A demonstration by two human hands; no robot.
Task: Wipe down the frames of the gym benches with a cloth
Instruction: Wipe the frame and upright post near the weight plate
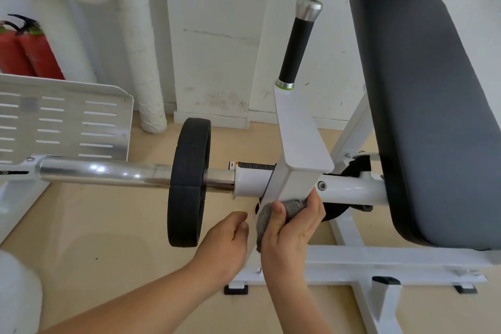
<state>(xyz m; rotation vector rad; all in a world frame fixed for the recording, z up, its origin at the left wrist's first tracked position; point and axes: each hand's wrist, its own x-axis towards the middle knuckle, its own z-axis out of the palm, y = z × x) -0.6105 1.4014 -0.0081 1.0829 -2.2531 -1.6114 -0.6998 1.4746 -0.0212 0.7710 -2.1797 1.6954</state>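
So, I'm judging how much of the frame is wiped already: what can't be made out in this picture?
All from the head view:
- The white post below the cloth: hidden by the right hand.
- Most of the cloth: covered by that hand.
- Whether the left hand touches the post: its own knuckles hide the fingertips.
- The base frame: cut off at the bottom edge.
- The label on the sleeve: too small to read.

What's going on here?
A person is wiping a white post on a gym machine's frame. The right hand grips a grey cloth wrapped around the post just below the horizontal tube. The left hand hovers beside it, fingers loosely curled, holding nothing.
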